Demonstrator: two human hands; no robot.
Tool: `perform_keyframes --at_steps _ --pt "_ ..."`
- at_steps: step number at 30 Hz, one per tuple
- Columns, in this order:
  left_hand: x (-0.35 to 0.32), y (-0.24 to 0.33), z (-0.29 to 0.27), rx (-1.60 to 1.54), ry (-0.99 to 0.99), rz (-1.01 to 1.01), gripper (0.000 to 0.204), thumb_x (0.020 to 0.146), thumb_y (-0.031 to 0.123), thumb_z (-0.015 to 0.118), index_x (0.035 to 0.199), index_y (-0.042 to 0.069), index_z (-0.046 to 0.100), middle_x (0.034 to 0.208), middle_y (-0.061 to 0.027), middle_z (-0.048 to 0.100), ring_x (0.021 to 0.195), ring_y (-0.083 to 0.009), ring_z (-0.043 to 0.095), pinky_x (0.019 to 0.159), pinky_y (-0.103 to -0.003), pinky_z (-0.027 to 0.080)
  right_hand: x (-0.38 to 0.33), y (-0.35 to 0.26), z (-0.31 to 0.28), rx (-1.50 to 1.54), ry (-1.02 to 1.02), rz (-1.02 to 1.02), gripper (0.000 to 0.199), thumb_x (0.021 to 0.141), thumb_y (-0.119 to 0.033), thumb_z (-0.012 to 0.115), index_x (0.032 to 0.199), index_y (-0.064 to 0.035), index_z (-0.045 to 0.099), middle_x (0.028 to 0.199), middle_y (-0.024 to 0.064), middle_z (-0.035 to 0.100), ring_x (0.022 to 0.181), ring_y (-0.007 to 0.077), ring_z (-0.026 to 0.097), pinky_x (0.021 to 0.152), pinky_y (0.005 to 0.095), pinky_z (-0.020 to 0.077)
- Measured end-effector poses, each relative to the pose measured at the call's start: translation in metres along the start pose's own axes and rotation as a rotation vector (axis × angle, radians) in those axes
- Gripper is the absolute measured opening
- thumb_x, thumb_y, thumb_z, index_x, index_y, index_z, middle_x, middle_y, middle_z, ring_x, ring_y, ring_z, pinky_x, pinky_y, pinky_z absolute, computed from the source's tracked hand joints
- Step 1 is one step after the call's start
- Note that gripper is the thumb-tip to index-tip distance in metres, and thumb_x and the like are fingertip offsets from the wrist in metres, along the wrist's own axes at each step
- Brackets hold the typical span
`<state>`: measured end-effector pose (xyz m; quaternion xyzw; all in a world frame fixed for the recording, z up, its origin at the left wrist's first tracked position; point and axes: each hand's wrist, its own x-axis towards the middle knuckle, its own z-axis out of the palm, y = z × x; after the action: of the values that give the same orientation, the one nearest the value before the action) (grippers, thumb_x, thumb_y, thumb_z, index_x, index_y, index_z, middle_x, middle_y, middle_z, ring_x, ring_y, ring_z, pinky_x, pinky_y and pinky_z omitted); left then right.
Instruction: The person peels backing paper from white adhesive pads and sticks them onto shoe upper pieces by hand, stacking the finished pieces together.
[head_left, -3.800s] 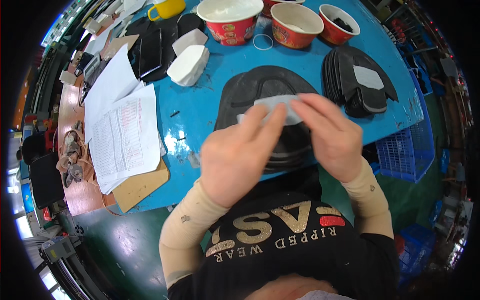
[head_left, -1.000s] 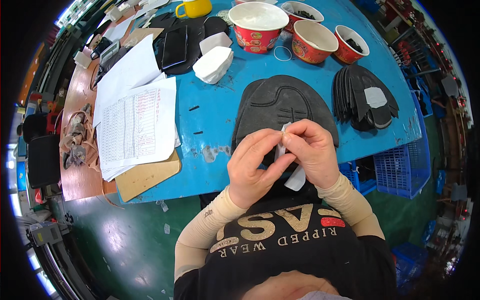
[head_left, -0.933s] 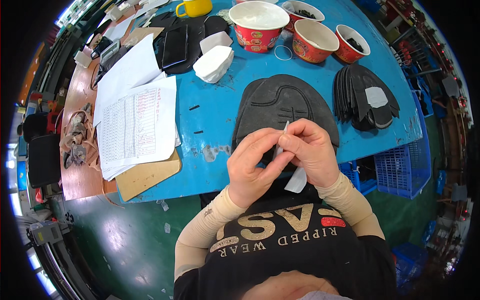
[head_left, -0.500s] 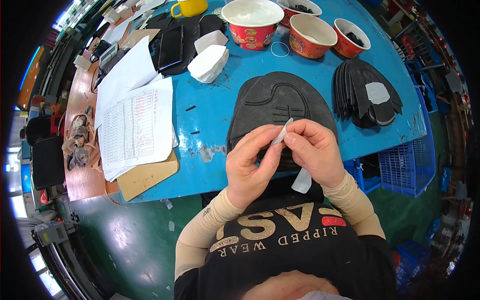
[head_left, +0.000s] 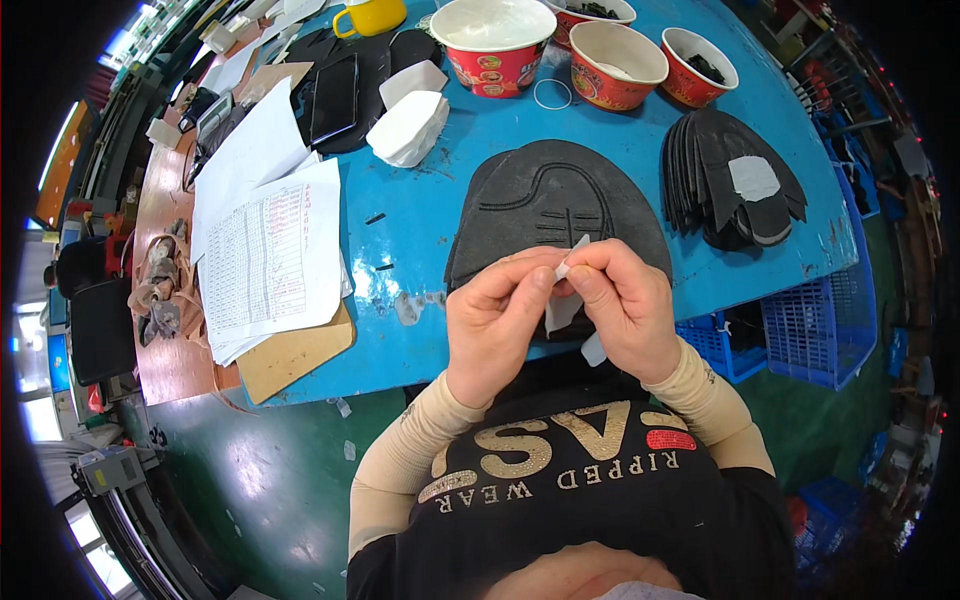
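My left hand [head_left: 503,318] and my right hand [head_left: 630,305] meet over the near edge of the blue table, their thumbs and forefingers pinching a thin white strip [head_left: 581,244]. A pale flap [head_left: 563,314] hangs below the fingertips; whether it joins the strip I cannot tell. Another small translucent scrap [head_left: 594,350] shows just under my right hand. Behind the fingers lie overlapping black rounded pieces [head_left: 560,180] with raised stitched lines, like shoe-upper parts. My hands partly cover their near end.
At the right stands a fanned stack of black pieces [head_left: 690,180] with a white patch [head_left: 754,179]. Paper tubs [head_left: 490,75] line the back. Leftward are a white lump [head_left: 408,130], a phone [head_left: 334,100], printed sheets [head_left: 275,260] and a yellow mug [head_left: 370,16]. Blue crates [head_left: 815,330] sit beside the table.
The fingertips have come closer together over the strip, and less of it shows between them. A pale flap now shows below the fingers. The scrap under my right hand sits slightly higher and further left.
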<state>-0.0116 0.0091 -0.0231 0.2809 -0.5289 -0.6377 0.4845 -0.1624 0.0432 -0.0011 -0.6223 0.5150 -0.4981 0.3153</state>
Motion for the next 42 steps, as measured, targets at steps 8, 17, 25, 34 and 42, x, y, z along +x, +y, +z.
perform_keyframes --at_steps 8,17,25,34,42 --pt "-0.003 0.012 0.003 -0.195 0.005 -0.102 0.018 0.093 0.008 0.054 0.105 -0.003 0.062 0.107 -0.0099 0.064 0.097 -0.0117 0.058 0.085 -0.025 0.047 0.001 0.0 -0.001 -0.017 -0.065 -0.024 0.008 0.093 -0.01 0.055 0.093 -0.0018 0.058 0.08 0.0062 0.064 0.07 0.0111 0.062 0.06 0.023 0.0477" --pt "-0.002 0.008 -0.017 -0.343 0.162 -0.217 0.014 0.091 0.008 0.059 0.101 -0.001 0.063 0.097 -0.0051 0.064 0.084 -0.0079 0.055 0.074 -0.022 0.045 0.01 -0.017 -0.013 -0.28 0.145 -0.299 0.024 0.082 -0.007 0.065 0.106 -0.0043 0.062 0.096 0.0077 0.063 0.064 0.0157 0.06 0.057 0.0243 0.0483" --pt "-0.007 0.009 -0.017 -0.284 0.0 -0.288 0.014 0.091 0.008 0.059 0.1 -0.002 0.062 0.087 -0.0017 0.063 0.079 -0.0055 0.055 0.07 -0.019 0.045 0.037 -0.029 -0.024 -0.705 -0.21 -0.801 0.019 0.066 -0.012 0.064 0.084 -0.0075 0.064 0.1 0.003 0.063 0.055 0.0124 0.056 0.045 0.0247 0.0426" --pt "-0.009 0.007 -0.087 0.323 0.368 0.0 0.008 0.092 0.006 0.056 0.096 -0.001 0.059 0.09 -0.0059 0.061 0.08 -0.0094 0.057 0.071 -0.022 0.046 -0.004 -0.087 -0.058 -0.323 -0.182 -0.35 0.012 0.07 -0.006 0.072 0.078 -0.0087 0.063 0.084 0.0094 0.067 0.047 0.0109 0.05 0.042 0.0215 0.0309" --pt "0.008 0.008 -0.086 0.1 0.179 0.198 0.014 0.093 -0.003 0.044 0.107 -0.003 0.05 0.111 -0.0099 0.054 0.088 -0.0137 0.057 0.076 -0.026 0.046 0.047 -0.004 -0.034 0.082 0.015 0.45 0.012 0.088 -0.011 0.06 0.089 -0.0006 0.053 0.073 -0.0009 0.058 0.065 0.0022 0.049 0.057 0.0181 0.0393"
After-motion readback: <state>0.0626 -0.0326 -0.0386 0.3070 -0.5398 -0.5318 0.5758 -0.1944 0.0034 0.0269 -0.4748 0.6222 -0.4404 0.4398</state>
